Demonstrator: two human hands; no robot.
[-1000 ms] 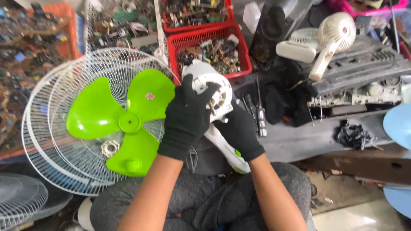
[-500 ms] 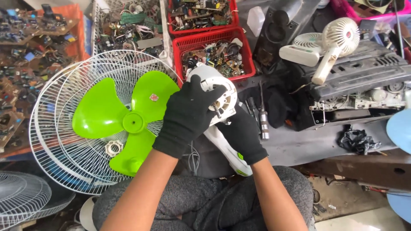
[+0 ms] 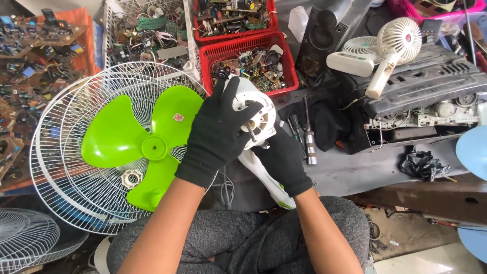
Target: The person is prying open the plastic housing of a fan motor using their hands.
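Note:
Both hands wear black gloves and hold a white fan motor housing above my lap. My left hand wraps over its top and left side. My right hand grips it from below, near the white neck that runs down toward my knees. The motor's short metal shaft points toward me between the two hands. To the left a bright green three-bladed fan blade lies on stacked white wire fan guards, with a white plastic nut beside it.
Red baskets full of electronic scrap stand behind the motor, a white basket to their left. Screwdrivers lie on dark cloth to the right. Further right are a small white hand fan, a grey machine casing and a black speaker.
My hands keep the same grip on the motor housing. The view has shifted slightly, so the things on the ground sit a little further right and lower.

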